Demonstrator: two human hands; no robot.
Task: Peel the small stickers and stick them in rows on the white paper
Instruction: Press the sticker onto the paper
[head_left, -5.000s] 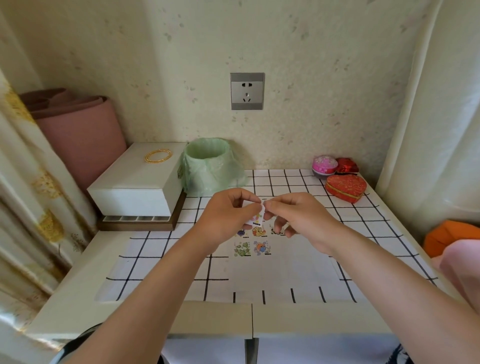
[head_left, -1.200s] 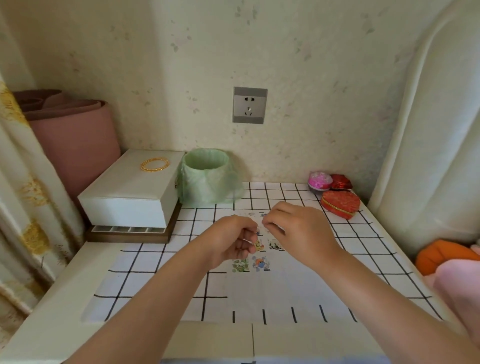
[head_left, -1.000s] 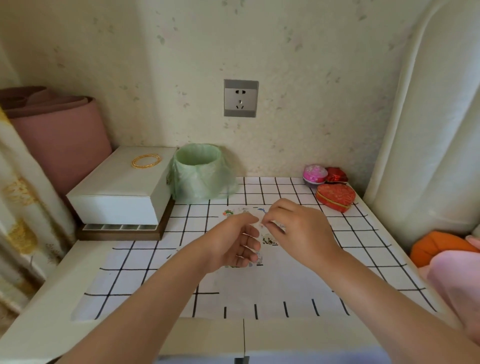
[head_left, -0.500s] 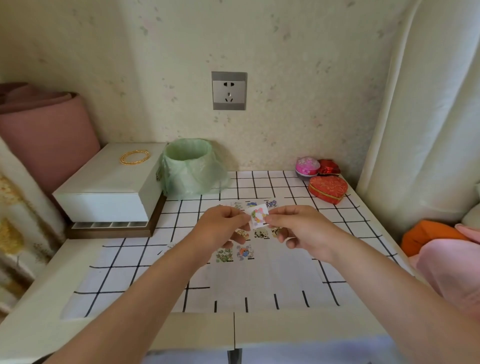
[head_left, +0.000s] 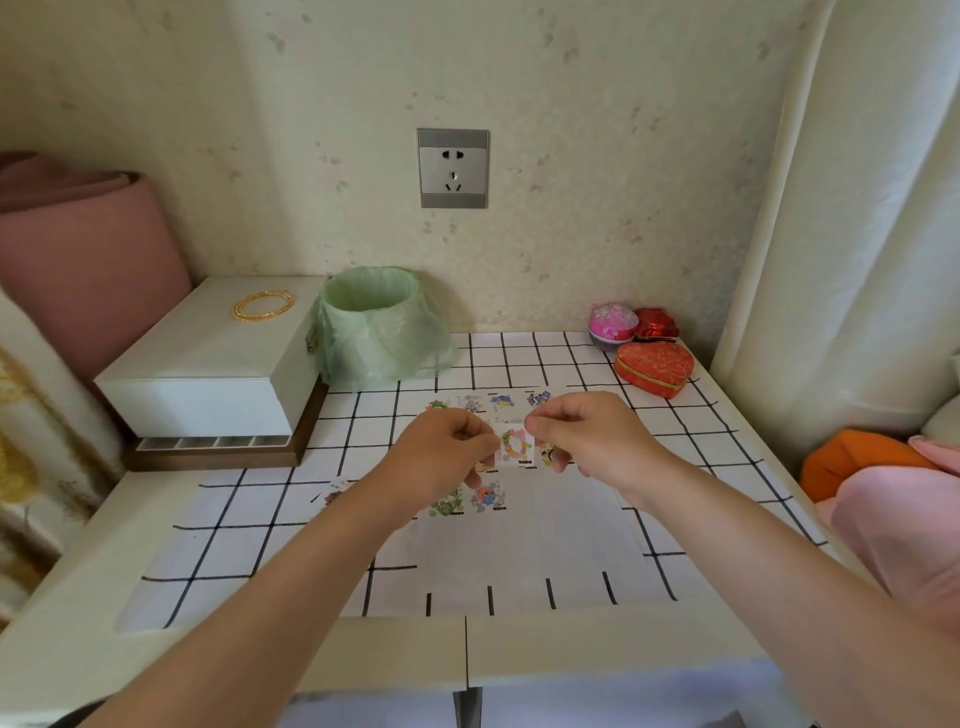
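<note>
A small square sticker (head_left: 516, 446) with a ring of coloured dots is held above the white paper (head_left: 524, 540). My left hand (head_left: 447, 457) pinches its left edge and my right hand (head_left: 587, 436) pinches its right edge. Several cartoon stickers lie on the paper: a top row (head_left: 501, 401) beyond my hands, a middle row partly hidden under them, and two stickers (head_left: 470, 500) below. Another small sticker piece (head_left: 335, 493) lies on the cloth to the left, partly behind my left forearm.
A black-and-white checked cloth (head_left: 249, 525) covers the table. At the back stand a white box (head_left: 208, 364) with a gold bangle (head_left: 262, 305), a green-bagged bin (head_left: 376, 325), a red heart box (head_left: 654, 368) and a pink round box (head_left: 613, 322). A curtain (head_left: 841, 208) hangs at right.
Both hands rose from the paper and now hold a sticker up between them. The camera view shifted slightly; the hands have barely moved in the last half second.
</note>
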